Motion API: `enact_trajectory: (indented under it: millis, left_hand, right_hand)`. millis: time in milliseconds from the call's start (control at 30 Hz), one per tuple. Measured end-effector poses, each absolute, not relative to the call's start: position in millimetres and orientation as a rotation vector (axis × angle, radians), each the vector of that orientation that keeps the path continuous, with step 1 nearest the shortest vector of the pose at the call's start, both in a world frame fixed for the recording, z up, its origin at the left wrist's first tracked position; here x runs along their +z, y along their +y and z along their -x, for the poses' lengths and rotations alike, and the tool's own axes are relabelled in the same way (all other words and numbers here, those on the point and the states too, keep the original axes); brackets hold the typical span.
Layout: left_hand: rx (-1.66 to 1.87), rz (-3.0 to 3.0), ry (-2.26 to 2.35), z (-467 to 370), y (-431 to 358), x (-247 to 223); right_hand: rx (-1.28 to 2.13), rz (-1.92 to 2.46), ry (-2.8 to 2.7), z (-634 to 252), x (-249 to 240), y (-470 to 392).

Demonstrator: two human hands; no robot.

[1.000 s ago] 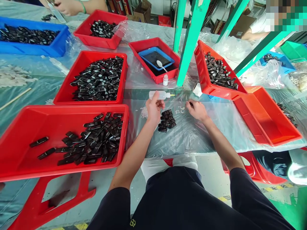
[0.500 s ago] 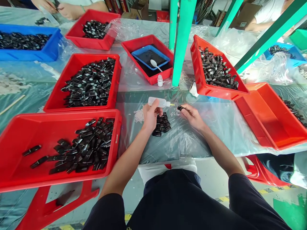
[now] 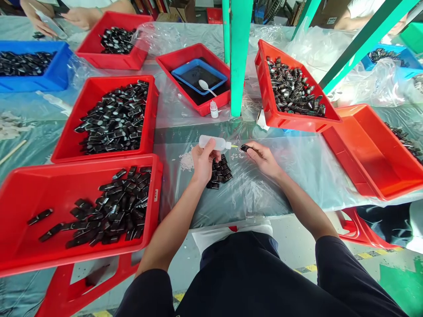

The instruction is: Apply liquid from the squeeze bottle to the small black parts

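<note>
My left hand [image 3: 204,162] is closed around a translucent squeeze bottle [image 3: 213,143], held on its side with its thin yellowish tip pointing right. Between the thumb and fingers of my right hand [image 3: 263,158] is a small glossy black plastic part [image 3: 245,148]. The bottle's tip is very close to this part; whether they touch I cannot tell. Below my left hand, several black parts [image 3: 220,172] lie grouped in rows on the plastic-covered table [image 3: 244,198]. A patch of small whitish bits [image 3: 187,161] lies left of that hand.
Red bins of black parts stand at left [image 3: 53,176], behind it [image 3: 153,101] and at right [image 3: 277,119]. An orange-red bin [image 3: 380,154] sits far right. A green post [image 3: 238,57] rises beside a small dropper bottle [image 3: 214,110]. Another person's hands [image 3: 77,17] work across the table.
The camera view has shifted slightly. My hands keep hold of the bottle and the black part, and the part now looks turned more lengthwise toward the tip.
</note>
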State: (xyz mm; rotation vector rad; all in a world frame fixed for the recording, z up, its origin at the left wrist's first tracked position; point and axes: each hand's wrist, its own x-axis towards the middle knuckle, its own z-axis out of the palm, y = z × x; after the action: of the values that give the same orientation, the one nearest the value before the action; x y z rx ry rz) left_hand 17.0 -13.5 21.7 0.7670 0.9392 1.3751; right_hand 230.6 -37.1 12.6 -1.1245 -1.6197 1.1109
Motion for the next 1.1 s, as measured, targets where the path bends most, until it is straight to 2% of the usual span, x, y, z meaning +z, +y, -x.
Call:
enact_trajectory:
  millis: [1100]
  left_hand:
    - [1.357, -0.915, 0.903, -17.6, -13.7, 16.2]
  right_hand:
    - [1.104, 1.049, -1.661, -231.8, 18.2, -40.3]
